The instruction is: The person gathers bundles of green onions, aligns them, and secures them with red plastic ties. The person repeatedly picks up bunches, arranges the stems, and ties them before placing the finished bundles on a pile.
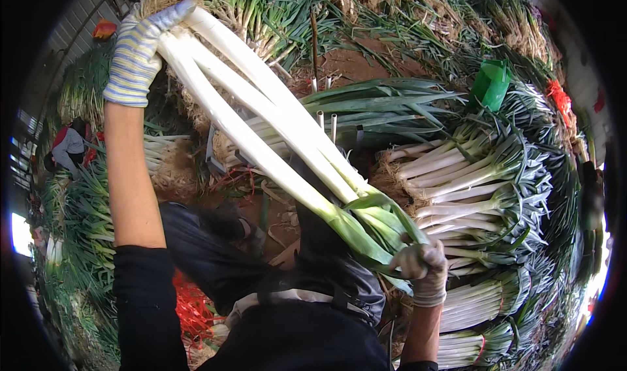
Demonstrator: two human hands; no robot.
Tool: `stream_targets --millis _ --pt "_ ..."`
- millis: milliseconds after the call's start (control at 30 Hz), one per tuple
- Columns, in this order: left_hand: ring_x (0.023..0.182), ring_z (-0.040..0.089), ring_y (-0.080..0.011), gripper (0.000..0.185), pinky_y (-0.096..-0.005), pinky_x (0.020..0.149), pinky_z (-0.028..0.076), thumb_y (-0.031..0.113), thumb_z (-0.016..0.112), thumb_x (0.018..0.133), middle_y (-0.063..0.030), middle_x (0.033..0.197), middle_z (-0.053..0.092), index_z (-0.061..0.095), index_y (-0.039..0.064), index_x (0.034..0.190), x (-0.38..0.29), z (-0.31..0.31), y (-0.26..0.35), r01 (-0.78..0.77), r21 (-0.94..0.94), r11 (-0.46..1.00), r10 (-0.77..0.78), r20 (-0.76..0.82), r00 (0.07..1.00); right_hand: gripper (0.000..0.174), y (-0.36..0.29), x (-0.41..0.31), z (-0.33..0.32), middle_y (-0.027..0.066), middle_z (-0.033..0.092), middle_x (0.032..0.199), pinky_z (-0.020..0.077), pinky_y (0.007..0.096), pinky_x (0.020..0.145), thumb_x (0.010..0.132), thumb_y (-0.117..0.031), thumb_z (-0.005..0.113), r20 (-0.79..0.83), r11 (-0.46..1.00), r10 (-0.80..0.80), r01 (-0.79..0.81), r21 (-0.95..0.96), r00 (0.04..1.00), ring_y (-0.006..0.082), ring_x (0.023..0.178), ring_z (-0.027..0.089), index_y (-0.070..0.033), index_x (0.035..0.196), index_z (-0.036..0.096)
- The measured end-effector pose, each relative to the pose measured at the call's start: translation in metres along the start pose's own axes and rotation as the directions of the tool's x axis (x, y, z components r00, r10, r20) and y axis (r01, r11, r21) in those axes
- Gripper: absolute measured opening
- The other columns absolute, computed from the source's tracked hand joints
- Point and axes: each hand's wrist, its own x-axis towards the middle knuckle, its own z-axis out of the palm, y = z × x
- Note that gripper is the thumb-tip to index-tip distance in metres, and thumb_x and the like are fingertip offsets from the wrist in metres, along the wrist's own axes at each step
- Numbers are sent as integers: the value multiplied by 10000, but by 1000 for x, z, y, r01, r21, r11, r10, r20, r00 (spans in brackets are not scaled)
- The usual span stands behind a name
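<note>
Several long leeks (pixel 274 111) stretch diagonally between my two gloved hands. My left hand (pixel 142 47), in a striped knit glove, is closed around their root end at the upper left, with the pale roots sticking out beyond it. Lower right, my right hand (pixel 423 265) in a pale glove grips their green leaves. Beneath the held leeks, other leeks (pixel 382 106) lie across a low metal rack (pixel 213 148) with upright posts. Beside my right hand is a large pile of leeks (pixel 455 185), roots facing left.
Bundles of leeks tied with red bands (pixel 470 305) lie at the lower right. Red plastic twine (pixel 193 312) is by my legs. A green plastic container (pixel 491 84) rests among leaves at the upper right. Another person (pixel 69 145) bends at the far left. More leeks (pixel 269 13) stand beyond the rack.
</note>
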Motion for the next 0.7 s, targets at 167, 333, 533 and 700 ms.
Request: stream_targets --millis 167,333,533,700 --pt "1068 697 -161 276 -335 937 593 107 662 957 -83 1224 713 740 81 1220 -5 -41 14 155 -171 973 -160 -16 987 283 1 -40 -31 -63 442 603 460 437 966 1001 -290 548 -369 869 -300 412 274 880 155 683 523 -41 1048 674" --pt "981 688 -211 339 -362 875 591 88 764 873 -107 1131 710 688 6 1193 1 -20 75 179 -251 951 -234 -207 950 124 37 -74 -41 -44 586 706 447 297 699 819 -252 659 -469 912 -301 106 -397 830 64 669 556 -135 854 641" --pt "1049 650 -260 575 -377 959 537 40 831 800 -151 1226 679 588 -70 1309 -8 12 93 179 -236 955 -253 -333 908 299 13 -75 -26 95 650 668 512 255 624 839 -295 661 -287 973 -88 143 178 954 150 598 589 2 834 696" --pt "939 701 -169 443 -329 852 575 165 855 812 -36 1055 724 693 53 1209 -21 -54 -14 241 -368 898 -327 -192 925 281 62 -103 -101 19 706 962 485 449 938 991 -368 546 -565 763 -412 -68 -643 715 193 949 651 -122 1084 647"
